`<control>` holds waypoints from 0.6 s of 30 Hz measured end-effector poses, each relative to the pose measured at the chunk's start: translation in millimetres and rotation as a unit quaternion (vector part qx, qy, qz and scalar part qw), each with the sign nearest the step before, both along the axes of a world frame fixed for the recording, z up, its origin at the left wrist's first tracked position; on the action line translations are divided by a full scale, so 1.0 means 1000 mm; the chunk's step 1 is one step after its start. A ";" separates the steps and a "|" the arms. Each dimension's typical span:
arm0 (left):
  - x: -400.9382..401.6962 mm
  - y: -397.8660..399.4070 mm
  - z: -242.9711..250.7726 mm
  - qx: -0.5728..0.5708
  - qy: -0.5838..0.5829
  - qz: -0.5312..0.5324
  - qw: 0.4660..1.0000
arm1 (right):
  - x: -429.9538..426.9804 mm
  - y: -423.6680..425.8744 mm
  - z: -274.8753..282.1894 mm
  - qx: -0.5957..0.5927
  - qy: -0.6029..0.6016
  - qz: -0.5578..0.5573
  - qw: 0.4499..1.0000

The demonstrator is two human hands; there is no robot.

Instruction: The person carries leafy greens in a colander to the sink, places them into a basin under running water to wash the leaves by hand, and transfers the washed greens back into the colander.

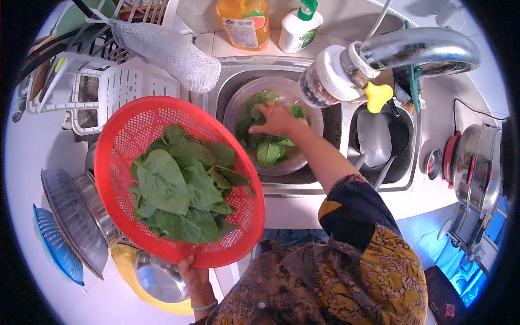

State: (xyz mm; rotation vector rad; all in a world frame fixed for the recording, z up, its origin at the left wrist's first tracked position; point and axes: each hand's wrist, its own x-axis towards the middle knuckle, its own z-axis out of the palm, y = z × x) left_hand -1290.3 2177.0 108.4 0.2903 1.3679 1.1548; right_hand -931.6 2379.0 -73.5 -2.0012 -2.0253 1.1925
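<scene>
My left hand [196, 280] grips the near rim of a red plastic colander [115, 170], which tilts beside the sink. Inside it lies a heap of broad green leaves [183, 191], some with stems. My right hand [276, 120] reaches into a translucent basin [300, 165] of water with its fingers spread, at or just over the surface. More green leaves [268, 153] float in the basin around that hand. Whether the fingertips touch any leaf is hard to tell. The basin sits in the larger bowl of a steel double sink [280, 187].
A faucet with a white filter [331, 77] and yellow lever [378, 97] overhangs the basin's right side. The smaller sink bowl holds a pan [400, 136] and utensils. Behind stand an orange bottle [243, 24] and a white pump bottle [298, 30]. A mesh bag [166, 53] hangs at left.
</scene>
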 end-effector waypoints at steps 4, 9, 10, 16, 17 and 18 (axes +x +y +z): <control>0.018 0.011 0.006 0.007 0.015 0.060 0.998 | -0.015 -0.023 -0.003 -0.006 0.011 0.014 1.000; 0.015 0.013 0.004 0.008 -0.009 0.053 0.999 | -0.025 -0.053 -0.002 -0.015 0.016 0.002 1.000; 0.014 0.013 0.004 0.005 -0.010 0.046 0.999 | -0.027 -0.058 -0.003 -0.015 0.016 0.000 1.000; 0.015 0.014 0.004 -0.003 -0.003 0.049 0.999 | -0.046 -0.085 -0.026 0.023 0.079 -0.068 0.994; 0.015 0.014 0.003 -0.003 -0.002 0.048 0.999 | -0.049 -0.085 -0.024 0.014 0.078 -0.071 0.994; 0.016 0.013 0.003 0.002 -0.001 0.052 0.999 | -0.051 -0.084 -0.023 0.004 0.078 -0.075 0.994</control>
